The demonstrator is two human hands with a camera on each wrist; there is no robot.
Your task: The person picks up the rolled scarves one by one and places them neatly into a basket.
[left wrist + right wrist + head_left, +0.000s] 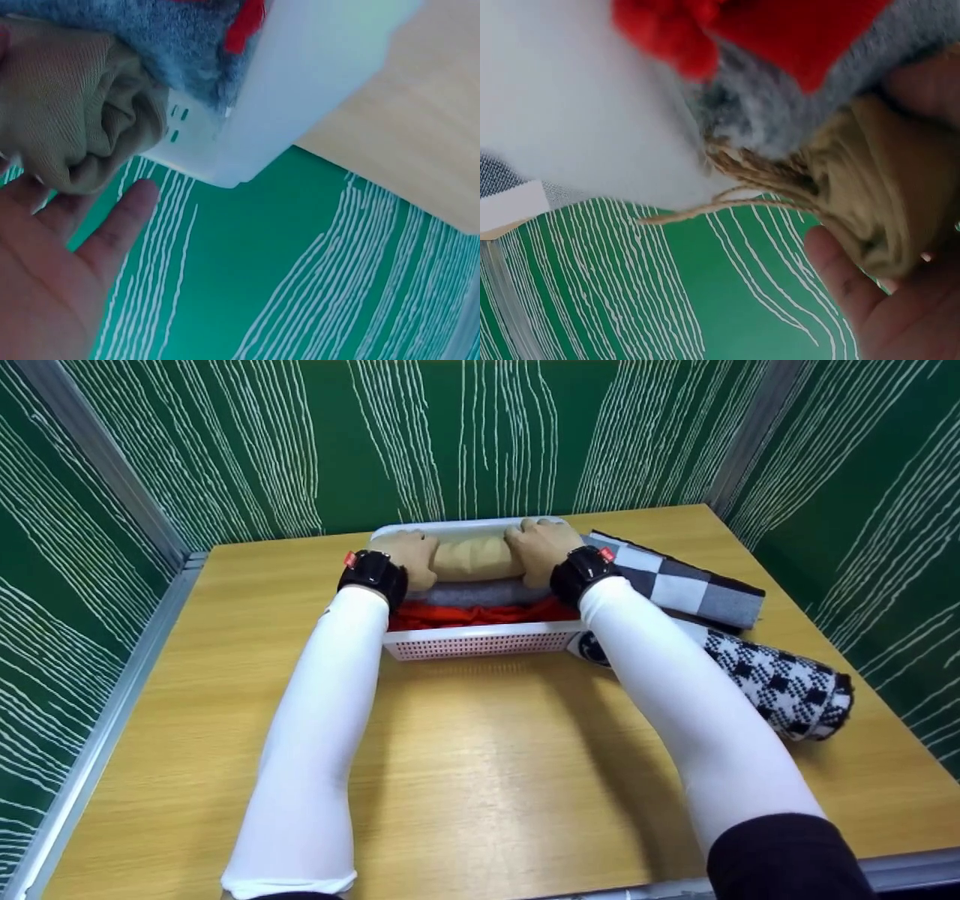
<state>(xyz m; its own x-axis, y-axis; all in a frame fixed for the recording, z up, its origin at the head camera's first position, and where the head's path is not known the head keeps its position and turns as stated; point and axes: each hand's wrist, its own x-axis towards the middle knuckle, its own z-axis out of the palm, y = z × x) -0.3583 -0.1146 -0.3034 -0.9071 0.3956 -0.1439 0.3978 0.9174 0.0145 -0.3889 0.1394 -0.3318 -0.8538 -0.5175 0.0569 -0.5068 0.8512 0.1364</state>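
Note:
A tan rolled scarf (471, 559) lies across the back of a white plastic basket (480, 645). My left hand (412, 556) grips its left end and my right hand (541, 551) its right end. In the left wrist view, the left fingers (56, 281) curve under the bunched tan cloth. Twisted fringe (757, 176) hangs from the roll's end in the right wrist view, with the right fingers beneath it. Beside the roll in the basket lie a fuzzy grey roll (476, 594) and, nearest me, a red one (465, 616).
Right of the basket lies a folded grey, black and white checked cloth (679, 581). In front of it is a rolled black-and-white patterned scarf (780, 679), partly behind my right arm. Green walls with white streaks (480, 442) enclose the wooden table (465, 780) at the back and sides.

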